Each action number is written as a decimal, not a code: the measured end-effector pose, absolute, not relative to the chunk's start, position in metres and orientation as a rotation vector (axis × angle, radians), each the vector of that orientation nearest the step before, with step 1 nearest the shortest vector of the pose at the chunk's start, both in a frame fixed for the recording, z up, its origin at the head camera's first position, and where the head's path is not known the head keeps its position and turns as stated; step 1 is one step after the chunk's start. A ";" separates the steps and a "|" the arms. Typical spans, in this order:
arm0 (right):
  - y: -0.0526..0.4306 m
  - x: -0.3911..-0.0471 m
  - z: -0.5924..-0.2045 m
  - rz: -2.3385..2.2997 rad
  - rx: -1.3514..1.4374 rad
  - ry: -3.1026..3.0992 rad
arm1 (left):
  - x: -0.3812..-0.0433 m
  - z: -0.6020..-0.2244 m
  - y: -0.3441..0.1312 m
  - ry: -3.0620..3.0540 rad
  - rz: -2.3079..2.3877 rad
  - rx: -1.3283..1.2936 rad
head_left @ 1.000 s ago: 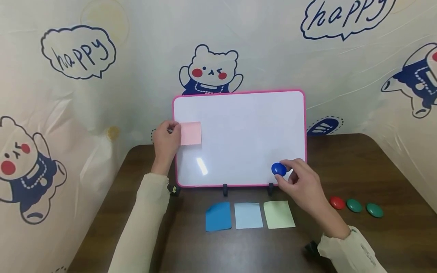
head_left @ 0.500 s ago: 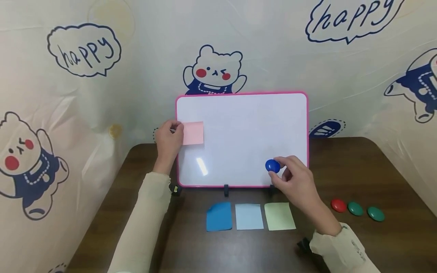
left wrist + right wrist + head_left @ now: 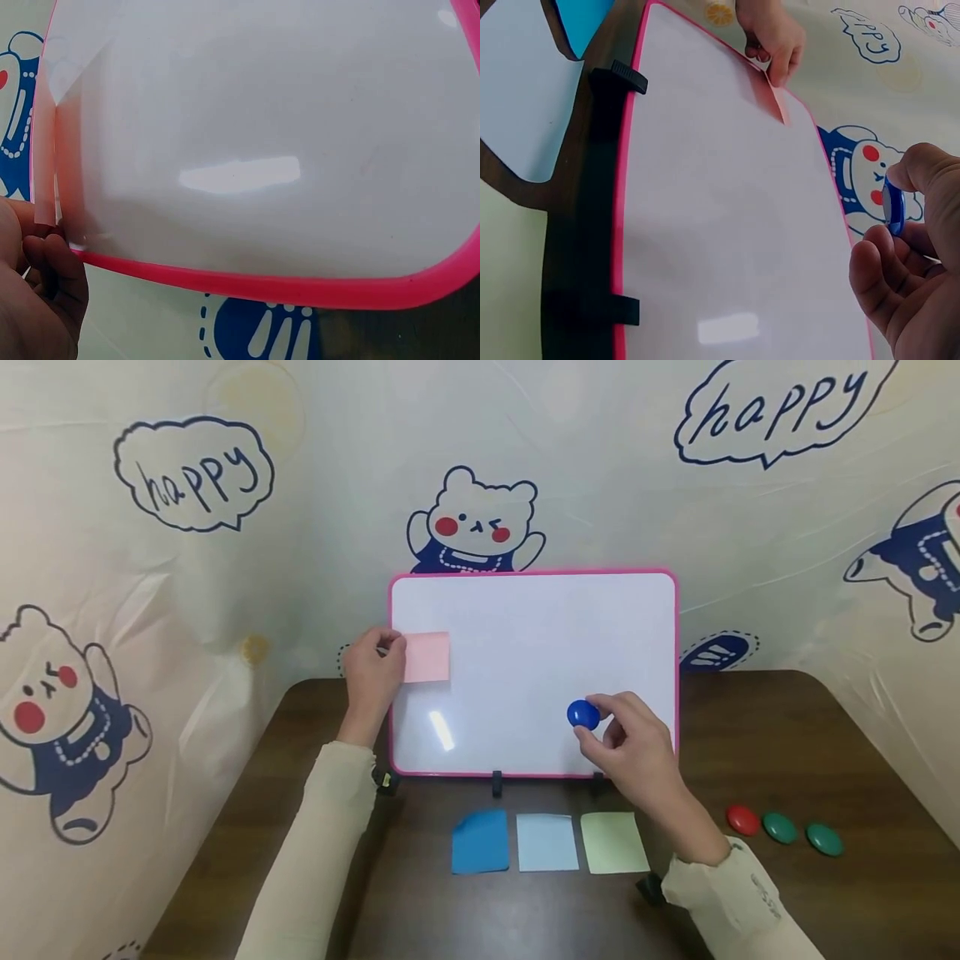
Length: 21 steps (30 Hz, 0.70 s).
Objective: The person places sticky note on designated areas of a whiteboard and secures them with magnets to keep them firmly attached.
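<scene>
A whiteboard [image 3: 517, 610] with a pink frame stands upright on the table, held by black clips. At its left edge my left hand [image 3: 371, 675] pinches the left side of a pink sticky note [image 3: 427, 657], which lies along the board's surface; in the left wrist view the note [image 3: 46, 165] stands out slightly from the board. Between thumb and forefinger my right hand [image 3: 637, 747] holds a round blue magnet [image 3: 582, 715] in front of the board's lower right part. The right wrist view shows the magnet [image 3: 893, 204] edge-on, apart from the board.
On the table in front of the board lie a dark blue note [image 3: 480, 842], a light blue note [image 3: 547, 842] and a light green note [image 3: 613, 842]. To the right sit a red magnet [image 3: 742, 820] and two green magnets [image 3: 780, 828]. A printed cloth [image 3: 330, 510] hangs behind.
My right hand has carried the blue magnet leftward and slightly up across the front of the board. The left hand keeps its pinch on the pink note. The head view has shifted a little.
</scene>
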State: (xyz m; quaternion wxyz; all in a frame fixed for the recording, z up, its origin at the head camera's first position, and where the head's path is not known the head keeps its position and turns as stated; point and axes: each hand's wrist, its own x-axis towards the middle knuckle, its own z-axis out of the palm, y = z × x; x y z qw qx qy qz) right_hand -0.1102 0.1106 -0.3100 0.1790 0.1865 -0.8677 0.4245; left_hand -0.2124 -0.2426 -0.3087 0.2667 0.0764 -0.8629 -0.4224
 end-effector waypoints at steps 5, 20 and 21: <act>0.101 -0.118 -0.309 1.218 0.558 -2.416 | -0.213 -0.311 -0.243 -2.317 -1.147 0.183; 0.070 -0.137 -0.289 1.177 0.646 -2.349 | -0.213 -0.310 -0.244 -2.312 -1.143 0.171; 0.068 -0.138 -0.287 1.174 0.656 -2.343 | -0.213 -0.310 -0.244 -2.315 -1.142 0.174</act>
